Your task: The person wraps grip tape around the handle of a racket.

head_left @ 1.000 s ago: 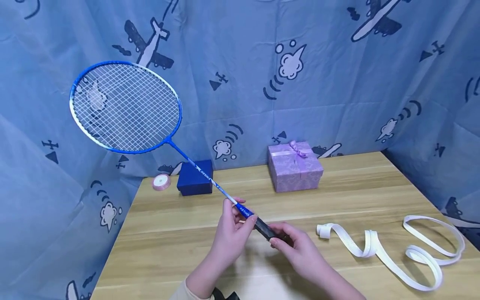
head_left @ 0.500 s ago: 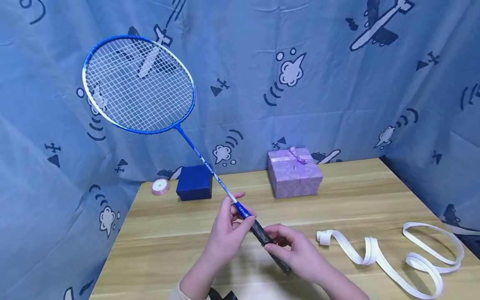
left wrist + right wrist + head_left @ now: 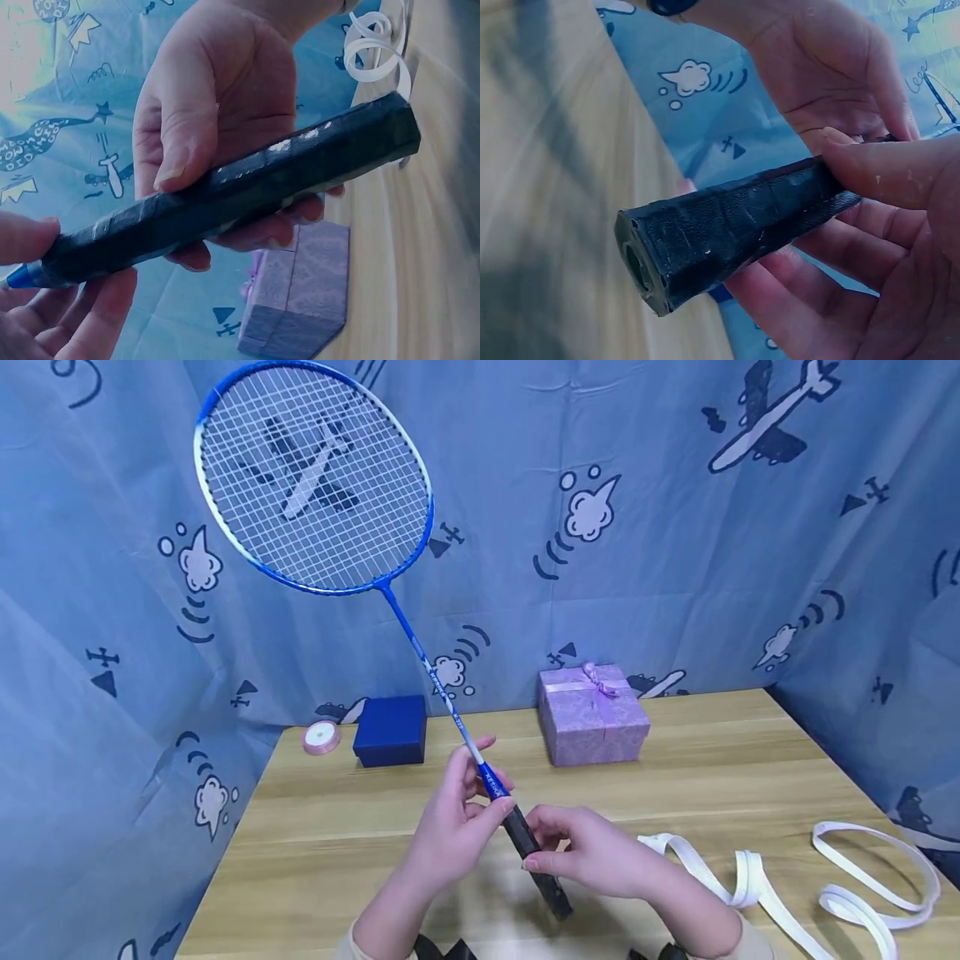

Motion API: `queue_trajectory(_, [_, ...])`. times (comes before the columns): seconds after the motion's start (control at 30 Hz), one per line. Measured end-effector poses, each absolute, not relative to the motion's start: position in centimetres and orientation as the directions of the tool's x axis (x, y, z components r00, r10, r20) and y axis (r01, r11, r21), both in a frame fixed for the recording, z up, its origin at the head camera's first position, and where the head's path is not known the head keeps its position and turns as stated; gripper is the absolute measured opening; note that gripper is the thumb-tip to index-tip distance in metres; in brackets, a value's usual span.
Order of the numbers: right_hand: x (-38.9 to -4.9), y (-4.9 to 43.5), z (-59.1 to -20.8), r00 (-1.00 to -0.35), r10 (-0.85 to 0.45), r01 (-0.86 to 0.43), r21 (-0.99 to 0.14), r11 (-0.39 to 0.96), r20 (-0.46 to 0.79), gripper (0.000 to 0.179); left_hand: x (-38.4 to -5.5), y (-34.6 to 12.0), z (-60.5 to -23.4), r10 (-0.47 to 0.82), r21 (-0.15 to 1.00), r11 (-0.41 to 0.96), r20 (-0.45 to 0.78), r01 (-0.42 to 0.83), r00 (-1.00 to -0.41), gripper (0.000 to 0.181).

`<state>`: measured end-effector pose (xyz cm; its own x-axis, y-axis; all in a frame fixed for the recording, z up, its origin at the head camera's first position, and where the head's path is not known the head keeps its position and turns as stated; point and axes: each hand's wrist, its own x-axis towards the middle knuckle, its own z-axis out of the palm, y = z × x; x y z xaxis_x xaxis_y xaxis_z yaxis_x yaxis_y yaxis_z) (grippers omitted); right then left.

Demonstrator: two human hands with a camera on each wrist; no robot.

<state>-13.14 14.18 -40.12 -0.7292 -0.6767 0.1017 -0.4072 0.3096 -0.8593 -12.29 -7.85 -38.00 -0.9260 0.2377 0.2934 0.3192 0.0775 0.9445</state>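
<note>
Black wrap on the handle (image 3: 232, 193) sits between thumb and curled fingers of your right hand (image 3: 592, 856), while your left hand (image 3: 453, 827) pinches where the blue cone (image 3: 493, 781) meets it. Let the left carry the weight, since the long head likely swings easily; grip lightly with the right, so nothing twists. Your racket (image 3: 422, 657) hangs above the near middle of the surface (image 3: 337, 843), tilted toward the far left. Its frame (image 3: 432, 506) is blue and white, its strings (image 3: 330, 535) white, its faceted handle flecked with pale marks.
</note>
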Motion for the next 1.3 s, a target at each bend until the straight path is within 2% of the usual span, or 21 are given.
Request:
queue_trajectory(0.2, [-14.1,13.8,-38.3,-0.762,-0.637,-0.419,-0.839,0.348,0.116,0.015,-13.0,-7.6,-36.8,0.137,0.942,0.04,0.326,0.334,-0.936,0.064])
queue_trajectory(0.33, [-14.7,12.8,-37.6,-0.788,-0.597,-0.416,-0.845,0.336,0.15,0.014,-13.5,-7.9,-35.9,0.072,0.933,0.013,0.358,0.359,-0.931,0.057])
queue_trajectory(0.47, [-15.0,12.2,-37.1,-0.802,-0.58,-0.378,-0.871,0.314,0.139,0.014,-13.9,-8.0,-35.3,0.049,0.941,-0.004,0.339,0.339,-0.939,0.056])
queue_trajectory(0.8, [-15.1,12.3,-36.2,-0.837,-0.523,-0.393,-0.843,0.367,0.162,0.017,-14.6,-7.3,-34.3,0.15,0.946,0.002,0.321,0.325,-0.935,0.058])
queue_trajectory(1.03, [-14.1,12.3,-36.2,-0.846,-0.501,-0.399,-0.838,0.373,0.18,0.015,-14.5,-7.5,-34.3,0.213,0.945,0.101,0.286,0.312,-0.934,0.071])
queue_trajectory(1.13, [-13.9,12.4,-36.5,-0.852,-0.493,-0.388,-0.846,0.365,0.178,0.017,-14.4,-7.4,-34.5,0.237,0.941,0.109,0.289,0.321,-0.928,0.07])
queue_trajectory(1.3, [-14.2,12.7,-37.1,-0.825,-0.533,-0.4,-0.86,0.316,0.188,0.02,-14.6,-7.5,-34.8,0.251,0.935,0.085,0.315,0.345,-0.915,0.069])
